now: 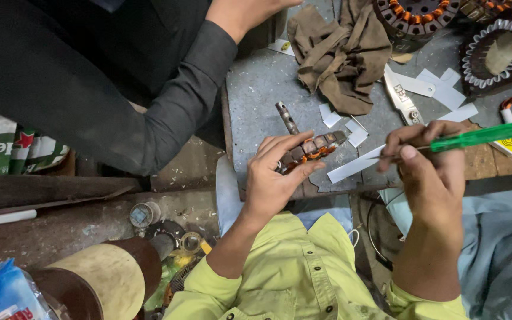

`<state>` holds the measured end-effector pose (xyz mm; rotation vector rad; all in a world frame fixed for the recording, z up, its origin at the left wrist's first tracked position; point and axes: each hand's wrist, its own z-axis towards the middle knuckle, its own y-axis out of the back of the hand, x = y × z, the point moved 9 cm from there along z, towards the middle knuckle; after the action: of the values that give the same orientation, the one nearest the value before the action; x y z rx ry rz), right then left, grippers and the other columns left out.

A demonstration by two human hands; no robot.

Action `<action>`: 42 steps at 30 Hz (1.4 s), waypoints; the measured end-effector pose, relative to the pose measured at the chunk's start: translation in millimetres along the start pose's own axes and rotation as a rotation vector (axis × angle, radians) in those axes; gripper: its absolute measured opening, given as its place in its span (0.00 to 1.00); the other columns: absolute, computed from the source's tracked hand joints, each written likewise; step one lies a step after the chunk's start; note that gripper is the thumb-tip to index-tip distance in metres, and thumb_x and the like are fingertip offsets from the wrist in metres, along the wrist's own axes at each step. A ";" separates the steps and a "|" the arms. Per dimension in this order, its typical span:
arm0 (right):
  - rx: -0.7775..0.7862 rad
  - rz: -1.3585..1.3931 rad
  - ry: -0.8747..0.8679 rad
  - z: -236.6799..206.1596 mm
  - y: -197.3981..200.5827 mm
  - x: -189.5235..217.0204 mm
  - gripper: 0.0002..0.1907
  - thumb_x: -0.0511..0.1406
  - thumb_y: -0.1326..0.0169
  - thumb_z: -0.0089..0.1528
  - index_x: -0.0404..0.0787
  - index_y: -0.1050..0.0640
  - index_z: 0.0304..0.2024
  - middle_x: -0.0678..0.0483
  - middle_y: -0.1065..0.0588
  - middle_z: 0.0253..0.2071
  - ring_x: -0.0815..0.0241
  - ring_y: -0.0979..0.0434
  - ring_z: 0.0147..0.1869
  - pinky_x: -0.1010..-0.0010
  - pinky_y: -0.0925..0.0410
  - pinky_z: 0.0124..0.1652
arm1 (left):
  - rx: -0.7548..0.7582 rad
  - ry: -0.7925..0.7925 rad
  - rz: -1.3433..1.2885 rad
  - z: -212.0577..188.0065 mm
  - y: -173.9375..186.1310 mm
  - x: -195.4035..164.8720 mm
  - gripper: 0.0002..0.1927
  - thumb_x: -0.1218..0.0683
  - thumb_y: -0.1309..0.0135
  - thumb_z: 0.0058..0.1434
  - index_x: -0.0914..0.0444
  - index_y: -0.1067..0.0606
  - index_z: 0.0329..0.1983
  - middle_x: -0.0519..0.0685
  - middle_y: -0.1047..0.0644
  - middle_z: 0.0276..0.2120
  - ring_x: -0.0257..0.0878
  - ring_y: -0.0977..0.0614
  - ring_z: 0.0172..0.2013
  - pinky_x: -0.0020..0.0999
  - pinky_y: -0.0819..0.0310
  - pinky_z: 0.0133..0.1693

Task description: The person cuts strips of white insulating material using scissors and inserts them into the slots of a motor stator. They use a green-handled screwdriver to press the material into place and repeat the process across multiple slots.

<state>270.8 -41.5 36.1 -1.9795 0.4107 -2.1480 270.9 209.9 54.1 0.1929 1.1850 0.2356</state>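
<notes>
Left hand (274,178), wrist bent, fingers curled, grips a stator core (312,148) with copper windings at the near edge of the desk (262,89). Right hand (428,169) pinches a green-handled screwdriver (481,136) and a white paper strip (354,166). Farther back lies a brown rag (342,53).

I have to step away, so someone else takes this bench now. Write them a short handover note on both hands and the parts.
Left hand: grips a small wound stator at the edge of the grey bench.
Right hand: holds a green-handled screwdriver together with a white paper strip that points toward the stator.
Nearby: cut paper slips, a folding knife, a brown rag, two larger stators at the far end. Another person's dark sleeve reaches over the bench.
Done: slips are cut.
Left: the strip is not yet in the stator.
</notes>
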 end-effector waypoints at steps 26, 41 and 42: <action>0.224 -0.389 0.535 -3.8 -68.3 -18.9 0.22 0.18 0.47 0.66 0.42 0.42 0.49 0.46 0.29 0.41 0.55 0.21 0.41 0.68 0.25 0.44 | -0.029 0.098 -0.060 -1.6 -1.7 5.5 0.19 0.56 0.32 0.59 0.61 0.19 0.54 0.50 0.17 0.48 0.42 0.15 0.49 0.34 0.22 0.54; 0.063 0.007 0.371 7.3 -22.8 -28.8 0.16 0.22 0.47 0.73 0.41 0.39 0.49 0.42 0.24 0.39 0.50 0.18 0.45 0.55 0.22 0.53 | -0.023 0.185 -0.211 1.3 -5.6 23.7 0.16 0.59 0.33 0.60 0.65 0.19 0.52 0.51 0.16 0.42 0.34 0.16 0.41 0.28 0.22 0.45; 0.063 -0.007 0.338 8.7 -22.6 -32.4 0.17 0.21 0.47 0.72 0.41 0.40 0.49 0.41 0.24 0.40 0.49 0.18 0.46 0.54 0.22 0.53 | -0.017 0.179 -0.209 0.9 -5.9 23.0 0.17 0.59 0.33 0.60 0.65 0.19 0.52 0.51 0.16 0.42 0.34 0.16 0.41 0.28 0.22 0.46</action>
<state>283.3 -10.4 13.7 -1.5882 0.3792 -2.4722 280.5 210.7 32.4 0.0322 1.3699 0.0802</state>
